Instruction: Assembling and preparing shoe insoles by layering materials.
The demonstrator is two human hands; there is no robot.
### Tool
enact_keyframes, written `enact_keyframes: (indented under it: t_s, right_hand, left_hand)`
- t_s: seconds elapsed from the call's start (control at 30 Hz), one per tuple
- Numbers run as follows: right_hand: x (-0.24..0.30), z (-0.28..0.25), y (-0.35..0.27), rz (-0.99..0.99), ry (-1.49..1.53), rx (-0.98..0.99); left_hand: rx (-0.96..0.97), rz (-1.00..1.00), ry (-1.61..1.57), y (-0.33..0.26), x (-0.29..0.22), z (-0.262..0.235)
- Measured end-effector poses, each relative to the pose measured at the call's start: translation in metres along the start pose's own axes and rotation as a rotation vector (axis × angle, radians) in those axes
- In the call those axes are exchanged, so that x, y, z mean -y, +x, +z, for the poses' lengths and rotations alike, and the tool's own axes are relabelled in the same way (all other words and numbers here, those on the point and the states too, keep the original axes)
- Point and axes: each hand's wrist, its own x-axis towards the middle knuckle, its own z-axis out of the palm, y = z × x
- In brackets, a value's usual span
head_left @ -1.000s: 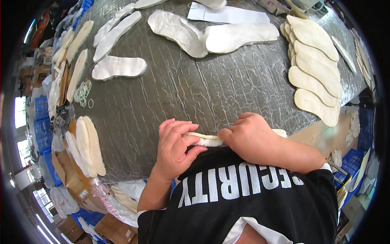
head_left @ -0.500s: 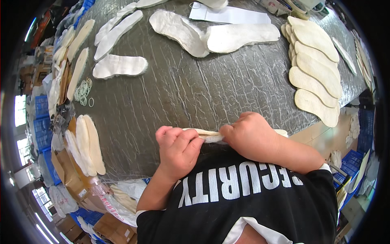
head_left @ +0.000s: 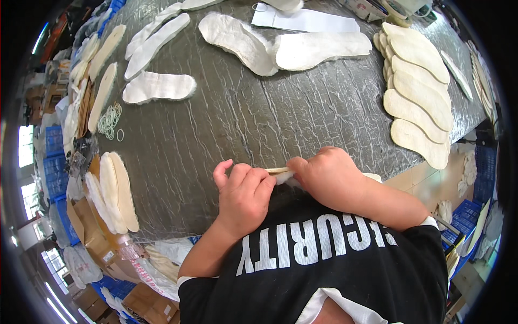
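Close to my body, at the table's near edge, both hands grip a cream insole [head_left: 280, 171] with white fluff on its lower side. My left hand [head_left: 244, 193] is closed over its left part, one outer finger lifted away. Thumb and fingers of my right hand [head_left: 330, 175] pinch it a short way to the right. Only a narrow strip shows between the hands; the rest is hidden by my fingers. A pale rounded end [head_left: 372, 176] peeks out beyond my right wrist, and I cannot tell whether it belongs to the same piece.
Overlapping cream insoles [head_left: 418, 94] lie in a row at the right. White fluffy insoles [head_left: 324, 51] and a white paper strip [head_left: 305, 20] occupy the far side. At the left are pale rubber bands [head_left: 110, 121] and more insoles [head_left: 120, 191], with a cardboard box [head_left: 97, 237] below.
My left hand has shifted right, toward my right hand, and its outer finger has lifted. Less of the insole shows between them. My right hand has barely moved.
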Motion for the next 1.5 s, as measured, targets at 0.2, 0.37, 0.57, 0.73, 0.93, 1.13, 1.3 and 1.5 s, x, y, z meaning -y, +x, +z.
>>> enact_keyframes:
  t_s: [0.2, 0.37, 0.57, 0.73, 0.93, 1.13, 1.3, 1.5]
  right_hand:
    - [-0.001, -0.004, 0.004, 0.058, 0.002, 0.089]
    - [-0.003, -0.005, 0.002, 0.012, 0.021, 0.116]
    - [-0.008, -0.006, -0.001, -0.055, 0.107, 0.107]
    - [0.002, -0.001, 0.0, -0.14, 0.063, -0.192]
    - [0.001, 0.0, 0.0, -0.143, 0.084, -0.12]
    - [0.0, 0.001, -0.004, -0.106, 0.091, -0.175]
    - [0.001, 0.002, -0.004, -0.107, 0.1, -0.166]
    - [0.002, 0.001, -0.005, -0.094, 0.088, -0.156]
  left_hand:
    - [-0.079, -0.022, -0.125, 0.006, 0.002, 0.004]
    - [-0.11, -0.093, -0.253, 0.006, 0.006, 0.013]
    - [-0.101, -0.177, -0.311, 0.007, 0.002, 0.013]
    - [-0.136, -0.115, -0.375, 0.009, 0.001, 0.011]
    - [-0.259, -0.508, -1.079, -0.001, -0.01, 0.009]
    - [-0.168, -0.272, -0.669, -0.005, 0.012, -0.005]
    - [-0.159, -0.225, -0.448, 0.0, 0.009, -0.005]
    - [-0.177, -0.094, -0.229, 0.005, 0.007, -0.008]
